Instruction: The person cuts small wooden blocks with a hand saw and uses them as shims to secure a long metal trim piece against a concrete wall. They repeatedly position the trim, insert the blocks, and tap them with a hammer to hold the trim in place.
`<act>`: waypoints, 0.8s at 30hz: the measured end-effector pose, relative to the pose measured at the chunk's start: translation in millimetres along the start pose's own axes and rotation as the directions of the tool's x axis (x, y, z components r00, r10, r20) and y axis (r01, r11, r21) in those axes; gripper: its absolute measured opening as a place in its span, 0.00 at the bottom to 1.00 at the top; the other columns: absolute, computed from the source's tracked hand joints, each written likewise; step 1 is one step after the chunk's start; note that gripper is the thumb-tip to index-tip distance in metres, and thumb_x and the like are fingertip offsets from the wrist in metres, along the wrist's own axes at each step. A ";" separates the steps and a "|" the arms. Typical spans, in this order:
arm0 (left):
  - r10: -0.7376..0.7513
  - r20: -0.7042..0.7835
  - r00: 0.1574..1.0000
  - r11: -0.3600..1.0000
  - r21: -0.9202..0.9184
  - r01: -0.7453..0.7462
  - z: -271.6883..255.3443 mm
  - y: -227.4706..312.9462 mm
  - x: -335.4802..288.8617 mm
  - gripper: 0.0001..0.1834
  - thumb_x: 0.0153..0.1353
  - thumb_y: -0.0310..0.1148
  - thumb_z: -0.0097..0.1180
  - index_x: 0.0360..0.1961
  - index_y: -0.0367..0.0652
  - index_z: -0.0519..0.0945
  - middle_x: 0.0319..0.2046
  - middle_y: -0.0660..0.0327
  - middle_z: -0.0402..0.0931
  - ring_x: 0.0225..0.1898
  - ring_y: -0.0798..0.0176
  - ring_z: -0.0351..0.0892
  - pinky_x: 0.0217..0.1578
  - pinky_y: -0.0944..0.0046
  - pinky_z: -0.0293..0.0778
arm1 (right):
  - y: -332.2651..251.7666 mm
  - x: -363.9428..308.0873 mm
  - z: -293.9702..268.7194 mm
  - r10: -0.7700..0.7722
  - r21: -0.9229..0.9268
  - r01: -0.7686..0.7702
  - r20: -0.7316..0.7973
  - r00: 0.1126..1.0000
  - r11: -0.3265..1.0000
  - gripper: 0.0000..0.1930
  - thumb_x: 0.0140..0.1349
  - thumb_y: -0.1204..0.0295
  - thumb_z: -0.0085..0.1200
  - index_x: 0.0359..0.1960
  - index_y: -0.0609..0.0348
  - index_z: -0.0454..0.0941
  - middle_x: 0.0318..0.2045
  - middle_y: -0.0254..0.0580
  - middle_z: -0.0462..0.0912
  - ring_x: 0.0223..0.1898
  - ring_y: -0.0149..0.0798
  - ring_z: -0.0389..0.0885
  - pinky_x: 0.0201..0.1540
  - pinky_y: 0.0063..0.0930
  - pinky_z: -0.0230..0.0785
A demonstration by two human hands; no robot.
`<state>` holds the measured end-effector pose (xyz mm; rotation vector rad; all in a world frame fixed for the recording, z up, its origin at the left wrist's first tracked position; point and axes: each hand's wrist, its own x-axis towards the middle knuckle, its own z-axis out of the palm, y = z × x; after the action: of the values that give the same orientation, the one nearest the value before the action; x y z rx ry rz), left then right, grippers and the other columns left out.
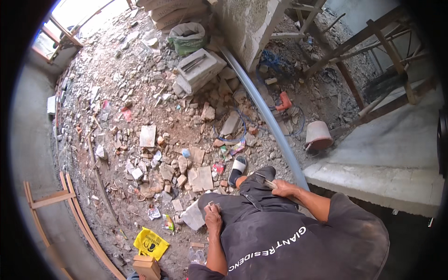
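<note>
My right hand (pixel 282 188) is closed around a slim, light-coloured handle of a hand tool (pixel 269 184) over my right thigh. The tool's dark, thin end points away to the left, and its exact kind is unclear. Beside my left knee, my left hand (pixel 213 217) is curled with its fingers together. A small greyish piece seems to stick out at its fingertips, too small to name. A long grey plastic pipe (pixel 266 112) slants down from the far wall, its near part passing by my right hand and forearm. A pale block (pixel 194 216) lies just left of my left hand.
Broken brick, tile and stone cover the ground. A concrete block (pixel 198 70) with a tool on top stands ahead near a sack (pixel 186 38). An orange power drill (pixel 283 101), a bucket (pixel 318 135) and a concrete ledge (pixel 373 184) are right. A yellow bag (pixel 150 243) lies left.
</note>
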<state>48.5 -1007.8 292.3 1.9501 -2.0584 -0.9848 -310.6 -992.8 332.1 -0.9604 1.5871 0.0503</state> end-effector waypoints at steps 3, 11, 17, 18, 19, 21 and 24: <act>0.020 0.019 1.000 0.999 -0.046 -0.019 -31.3 66.1 69.8 0.16 0.65 0.43 0.43 0.45 0.42 0.68 0.29 0.49 0.78 0.32 0.44 0.78 0.31 0.50 0.71 | -6.3 -2.9 -33.7 -0.016 0.111 0.023 -0.066 0.998 0.994 0.20 0.46 0.63 0.52 0.38 0.64 0.72 0.30 0.52 0.77 0.35 0.45 0.76 0.39 0.36 0.66; 0.282 0.077 0.956 0.959 -0.046 -0.279 -62.0 97.7 211.1 0.16 0.65 0.43 0.43 0.44 0.43 0.68 0.29 0.47 0.78 0.30 0.41 0.78 0.30 0.46 0.70 | -82.2 15.4 -70.4 0.168 0.232 -0.127 -0.167 0.971 0.964 0.24 0.45 0.62 0.54 0.42 0.66 0.72 0.36 0.58 0.78 0.40 0.50 0.77 0.43 0.38 0.67; 0.349 0.422 0.837 0.932 -0.066 -0.356 -83.4 94.5 352.3 0.16 0.66 0.44 0.38 0.41 0.41 0.65 0.30 0.44 0.77 0.34 0.38 0.76 0.33 0.46 0.70 | -119.0 86.4 -55.7 0.364 0.336 -0.249 -0.340 0.867 0.908 0.25 0.45 0.62 0.54 0.43 0.68 0.71 0.40 0.62 0.76 0.45 0.56 0.75 0.47 0.40 0.66; 0.329 0.444 0.834 0.932 -0.008 -0.363 -90.4 88.0 378.0 0.16 0.66 0.44 0.38 0.41 0.41 0.65 0.29 0.44 0.77 0.33 0.38 0.76 0.33 0.46 0.69 | -134.7 99.2 -54.6 0.409 0.391 -0.269 -0.341 0.846 0.880 0.25 0.45 0.62 0.54 0.44 0.68 0.70 0.40 0.63 0.76 0.46 0.56 0.75 0.48 0.41 0.66; 0.305 0.468 0.830 0.932 0.034 -0.362 -97.1 91.7 399.2 0.16 0.66 0.44 0.38 0.41 0.41 0.65 0.29 0.44 0.77 0.33 0.38 0.76 0.33 0.45 0.69 | -147.3 103.3 -59.3 0.465 0.434 -0.303 -0.336 0.819 0.848 0.25 0.45 0.63 0.53 0.44 0.68 0.70 0.40 0.63 0.76 0.47 0.56 0.74 0.48 0.42 0.66; 0.380 0.520 0.765 0.890 0.021 -0.456 -118.5 94.9 445.2 0.16 0.66 0.45 0.39 0.40 0.42 0.63 0.27 0.43 0.76 0.31 0.37 0.75 0.31 0.44 0.69 | -175.9 130.5 -57.7 0.520 0.470 -0.342 -0.325 0.790 0.814 0.25 0.46 0.64 0.52 0.44 0.68 0.70 0.41 0.63 0.76 0.47 0.57 0.74 0.49 0.42 0.67; 0.456 0.595 0.661 0.872 -0.153 -0.464 -155.1 83.3 483.6 0.17 0.65 0.45 0.40 0.41 0.41 0.60 0.25 0.41 0.75 0.30 0.35 0.75 0.29 0.43 0.68 | -239.9 123.4 -64.5 0.546 0.532 -0.329 -0.324 0.773 0.780 0.24 0.45 0.65 0.53 0.43 0.67 0.72 0.40 0.62 0.77 0.46 0.56 0.76 0.47 0.41 0.68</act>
<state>-13.5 -1518.6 298.5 1.0337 -2.6892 -1.6126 -212.4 -1250.9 358.7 -0.2004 2.1312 -0.2244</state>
